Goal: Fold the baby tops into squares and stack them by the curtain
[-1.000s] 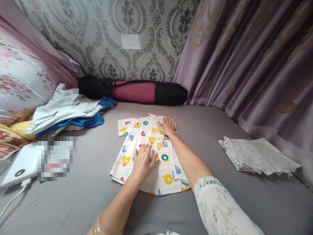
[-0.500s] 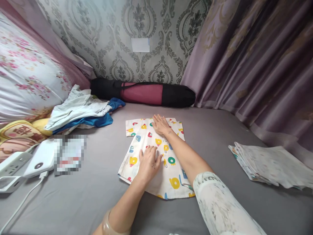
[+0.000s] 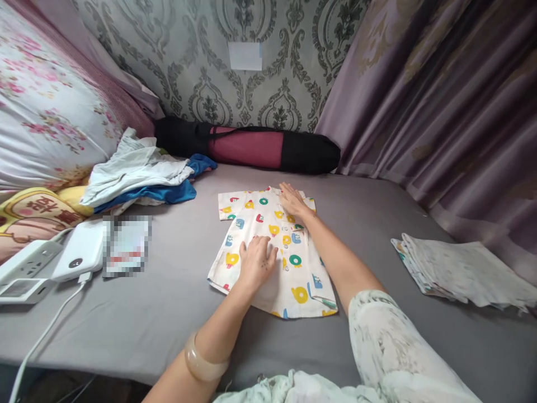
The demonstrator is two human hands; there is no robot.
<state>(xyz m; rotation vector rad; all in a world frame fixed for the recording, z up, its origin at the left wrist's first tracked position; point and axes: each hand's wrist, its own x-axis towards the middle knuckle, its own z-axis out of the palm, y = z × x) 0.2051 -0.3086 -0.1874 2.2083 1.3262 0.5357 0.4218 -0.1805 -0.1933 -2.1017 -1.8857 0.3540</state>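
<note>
A small white shirt [image 3: 268, 285] printed with yellow, green, blue and red figures lies spread on the grey sheet, its hem toward me. My left hand [image 3: 257, 262] rests on the middle of the shirt, fingers apart, holding nothing. Farther up, my right hand [image 3: 295, 201] lies flat near the collar and right shoulder, fingers stretched out, covering part of the cloth there.
At the right lies a folded pale cloth stack [image 3: 465, 271]. A black and maroon roll bag [image 3: 247, 148] lies along the wall. On the left are crumpled clothes [image 3: 134, 173], a power bank [image 3: 81, 252], a power strip [image 3: 29, 260] and a white cable [image 3: 50, 330].
My right hand has slid to the right across the top of the shirt, uncovering the area by the collar. My left hand stays on the middle. The camera view has tilted slightly down.
</note>
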